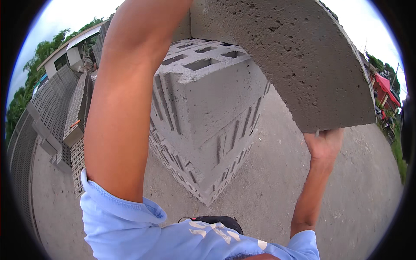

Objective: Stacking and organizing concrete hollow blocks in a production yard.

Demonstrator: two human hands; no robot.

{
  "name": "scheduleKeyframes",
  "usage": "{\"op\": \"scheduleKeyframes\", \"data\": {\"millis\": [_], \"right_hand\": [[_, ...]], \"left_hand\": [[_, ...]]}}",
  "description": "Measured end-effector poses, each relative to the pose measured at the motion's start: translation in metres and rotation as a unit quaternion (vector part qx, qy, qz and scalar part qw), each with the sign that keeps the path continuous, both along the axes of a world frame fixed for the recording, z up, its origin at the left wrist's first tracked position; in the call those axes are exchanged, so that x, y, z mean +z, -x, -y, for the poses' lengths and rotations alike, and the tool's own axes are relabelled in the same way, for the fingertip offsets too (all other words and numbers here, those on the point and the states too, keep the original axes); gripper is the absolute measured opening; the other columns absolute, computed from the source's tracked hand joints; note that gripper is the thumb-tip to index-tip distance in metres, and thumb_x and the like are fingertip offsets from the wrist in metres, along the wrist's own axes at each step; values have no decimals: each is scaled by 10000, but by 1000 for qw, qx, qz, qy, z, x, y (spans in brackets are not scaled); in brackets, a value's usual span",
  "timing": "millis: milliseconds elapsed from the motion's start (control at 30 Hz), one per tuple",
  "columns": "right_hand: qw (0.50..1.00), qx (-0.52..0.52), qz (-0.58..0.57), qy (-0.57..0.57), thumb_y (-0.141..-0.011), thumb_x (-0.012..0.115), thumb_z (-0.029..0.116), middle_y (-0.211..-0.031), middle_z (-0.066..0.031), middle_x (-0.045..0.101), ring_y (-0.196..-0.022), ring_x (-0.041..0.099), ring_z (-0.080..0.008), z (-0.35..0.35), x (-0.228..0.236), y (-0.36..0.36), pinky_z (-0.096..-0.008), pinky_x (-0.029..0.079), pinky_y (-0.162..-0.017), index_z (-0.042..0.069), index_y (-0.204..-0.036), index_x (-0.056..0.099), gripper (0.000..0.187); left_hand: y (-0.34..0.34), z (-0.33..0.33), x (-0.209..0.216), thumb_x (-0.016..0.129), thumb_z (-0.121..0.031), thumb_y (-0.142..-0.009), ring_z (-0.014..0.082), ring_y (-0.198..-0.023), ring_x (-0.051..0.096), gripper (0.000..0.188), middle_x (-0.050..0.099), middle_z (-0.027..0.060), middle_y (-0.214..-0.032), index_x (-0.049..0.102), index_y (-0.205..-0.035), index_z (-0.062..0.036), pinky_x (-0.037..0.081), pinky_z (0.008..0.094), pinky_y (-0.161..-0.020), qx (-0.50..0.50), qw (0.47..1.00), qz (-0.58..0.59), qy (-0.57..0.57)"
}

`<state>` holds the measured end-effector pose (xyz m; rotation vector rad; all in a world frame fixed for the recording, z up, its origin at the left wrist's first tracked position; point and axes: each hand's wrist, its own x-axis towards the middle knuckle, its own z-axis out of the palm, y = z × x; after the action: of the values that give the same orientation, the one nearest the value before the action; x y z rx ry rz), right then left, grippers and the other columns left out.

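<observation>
A large grey concrete block (299,60) with a pitted face is held up close in front of me, tilted, filling the upper right. My right hand (327,144) grips its lower right edge from below, with the fingers mostly hidden behind or under it. My left arm (123,95) reaches up past the top of the picture, so that hand is out of sight. Below and behind the raised block stands a tall stack of hollow concrete blocks (221,97), one corner toward me. Rectangular holes show along the top of this stack.
Long stacks of hollow blocks (56,102) stand to the left, with a small orange-handled item (75,123) on one. A low building (65,58) is behind them. Grey gravelly ground (277,182) surrounds the central stack. A red canopy (386,89) and grass are at the far right.
</observation>
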<state>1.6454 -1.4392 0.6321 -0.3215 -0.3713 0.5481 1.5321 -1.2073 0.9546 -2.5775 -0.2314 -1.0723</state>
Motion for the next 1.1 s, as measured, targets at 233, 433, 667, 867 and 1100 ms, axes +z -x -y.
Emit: {"op": "scheduleKeyframes", "data": {"millis": [233, 433, 667, 867, 1100], "right_hand": [[994, 90, 18, 53, -1064, 368, 382, -1508, -197, 362, -1382, 390, -321, -65, 54, 0, -497, 313, -1154, -13, -1475, 300, 575], [991, 99, 57, 64, -1046, 443, 395, -1348, -238, 546, -1212, 575, -334, -81, 68, -28, -507, 431, -1070, 62, -1430, 439, 508], [923, 223, 314, -2, -1038, 422, 447, -1345, -206, 555, -1149, 622, -284, -84, 29, -88, -475, 488, -1022, 118, -1460, 432, 536], [687, -436, 544, 206, -873, 593, 586, -1443, -242, 463, -1362, 444, -370, -105, 40, -81, -475, 376, -1108, 56, -1492, 378, 843], [766, -439, 463, 80, -855, 715, 369, -1396, -277, 459, -1328, 466, -352, -152, 48, -34, -465, 403, -1099, -57, -1441, 385, 796]], "left_hand": [[3, -166, 19, 544, -478, -862, 274, -852, 681, 476, 721, 138, -965, 728, -1008, -63, 530, 423, -759, 93, 993, 2, 74], [1, -252, 7, 511, -483, -903, 287, -853, 670, 498, 714, 146, -969, 715, -1008, -41, 523, 444, -761, 154, 979, -25, 131], [22, -296, -3, 472, -488, -951, 302, -853, 658, 528, 705, 156, -973, 699, -1008, -15, 514, 469, -765, 237, 947, -75, 204], [19, -220, -48, 405, -507, -976, 189, -624, 531, 578, 572, 65, -643, 534, -668, -36, 444, 393, -618, -58, 981, 154, 105], [7, -197, -70, 295, -639, -995, 138, -588, 305, 665, 349, 14, -605, 359, -663, -66, 279, 393, -550, -116, 980, 146, 62]]}}
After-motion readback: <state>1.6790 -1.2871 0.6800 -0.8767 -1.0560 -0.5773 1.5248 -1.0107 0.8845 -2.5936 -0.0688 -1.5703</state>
